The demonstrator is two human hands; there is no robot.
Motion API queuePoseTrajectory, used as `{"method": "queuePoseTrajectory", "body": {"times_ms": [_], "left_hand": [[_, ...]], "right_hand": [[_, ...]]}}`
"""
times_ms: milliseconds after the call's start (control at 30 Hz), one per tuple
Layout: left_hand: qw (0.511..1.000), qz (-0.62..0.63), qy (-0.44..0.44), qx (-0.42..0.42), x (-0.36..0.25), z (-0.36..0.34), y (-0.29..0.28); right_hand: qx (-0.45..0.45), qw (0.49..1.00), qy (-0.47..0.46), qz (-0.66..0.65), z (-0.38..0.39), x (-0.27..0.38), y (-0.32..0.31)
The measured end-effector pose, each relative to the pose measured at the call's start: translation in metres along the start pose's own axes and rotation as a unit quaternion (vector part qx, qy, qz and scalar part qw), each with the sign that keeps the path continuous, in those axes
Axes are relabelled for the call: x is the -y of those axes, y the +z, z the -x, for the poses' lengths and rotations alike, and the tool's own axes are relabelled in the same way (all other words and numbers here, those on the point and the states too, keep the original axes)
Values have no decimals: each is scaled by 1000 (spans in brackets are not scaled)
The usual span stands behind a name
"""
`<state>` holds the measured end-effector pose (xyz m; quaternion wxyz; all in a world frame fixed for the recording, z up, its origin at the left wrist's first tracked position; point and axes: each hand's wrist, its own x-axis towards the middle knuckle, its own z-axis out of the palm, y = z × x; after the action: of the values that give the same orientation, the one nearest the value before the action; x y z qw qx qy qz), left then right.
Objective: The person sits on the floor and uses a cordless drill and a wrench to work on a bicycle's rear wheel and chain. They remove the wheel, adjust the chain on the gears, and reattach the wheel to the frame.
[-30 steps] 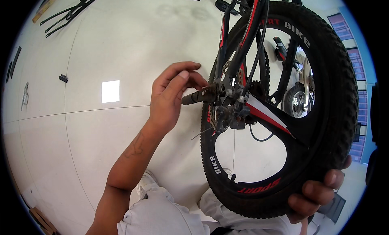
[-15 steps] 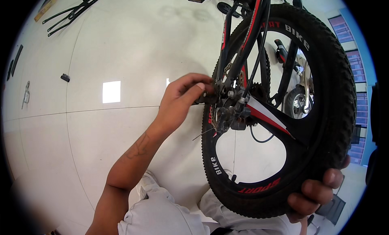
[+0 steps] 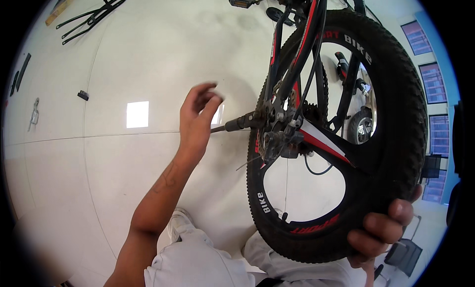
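Observation:
A bicycle's black wheel (image 3: 391, 163) with a knobby tyre stands before me on the right. My right hand (image 3: 383, 230) wraps its fingers round the tyre at the lower right. At the hub sit the dark, dirty rear derailleur (image 3: 277, 143) and sprocket parts. A dark rod with a thick sleeve (image 3: 242, 121) juts left from the hub, and its thin end passes behind my left hand (image 3: 198, 113). That hand hovers apart from the bicycle with loosely bent fingers, thumb away from the palm and nothing visible in it. Its fingertips are slightly blurred.
The black and red frame (image 3: 299, 59) and a pedal (image 3: 241, 0) extend away from me. On the pale tiled floor lie a black fork-shaped frame part (image 3: 94, 18), a small black block (image 3: 83, 95) and a metal tool (image 3: 34, 113). A small wheeled vehicle (image 3: 362, 124) shows through the wheel.
My left hand has drawn back leftward from the hub, uncovering the rod there. The wheel has shifted slightly, with my right hand still on the tyre.

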<state>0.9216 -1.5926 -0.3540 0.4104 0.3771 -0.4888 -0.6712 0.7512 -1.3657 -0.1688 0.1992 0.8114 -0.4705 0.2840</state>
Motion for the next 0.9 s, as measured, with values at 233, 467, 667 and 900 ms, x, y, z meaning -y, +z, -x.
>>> {"method": "queuePoseTrajectory", "body": {"times_ms": [233,467,667,900], "left_hand": [[857,-488,150,62,116,99,-72],[883,-446,125,79,145,116,-96],[937,-131,316,77,-75,91,-14],[770,-150,490,380,-229,45,145]], "right_hand": [[89,991,63,75,8,6,-39],[-38,998,-39,8,17,-16,-10],[-4,999,-10,-49,-27,-11,-3],[-25,991,3,-131,-18,-29,-28]]}}
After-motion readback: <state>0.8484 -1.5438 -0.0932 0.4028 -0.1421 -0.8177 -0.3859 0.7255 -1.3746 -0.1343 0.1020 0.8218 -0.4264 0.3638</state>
